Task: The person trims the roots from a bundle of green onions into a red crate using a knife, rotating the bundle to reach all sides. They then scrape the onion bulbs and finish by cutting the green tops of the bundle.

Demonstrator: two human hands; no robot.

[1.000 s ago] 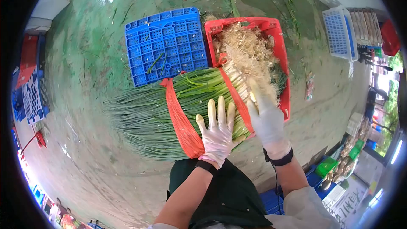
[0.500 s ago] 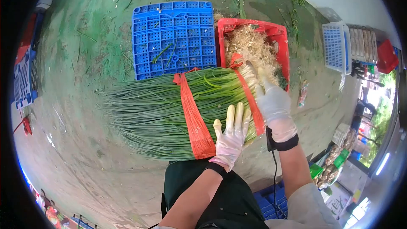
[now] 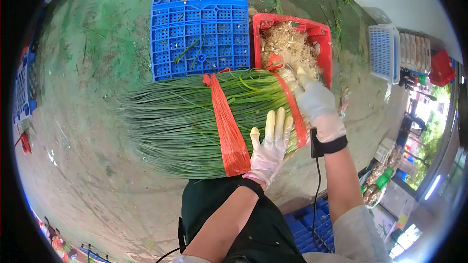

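Observation:
A big bundle of green onions point(image 3: 180, 122) lies crosswise in front of me, dark leaf tips to the left and white root ends to the right. A wide red plastic tie point(image 3: 226, 129) wraps its middle, and another red tie point(image 3: 292, 107) circles it near the white ends. My gloved left hand point(image 3: 269, 148) rests on the bundle between the ties, fingers spread. My gloved right hand point(image 3: 317, 100) is at the root ends, closed around a small knife point(image 3: 290, 70); only part of its blade shows, its handle hidden by my fingers.
Beyond the bundle, a blue perforated crate point(image 3: 200, 34) stands beside a red crate point(image 3: 324, 58) holding trimmed roots point(image 3: 287, 41). White-and-blue baskets point(image 3: 383, 53) stand at the right wall. A blue crate point(image 3: 312, 224) is near my legs. Scraps lie on the green floor point(image 3: 107, 58).
The view has shifted slightly. My right hand and the knife have moved a little along the root ends toward me; my left hand stays flat on the bundle.

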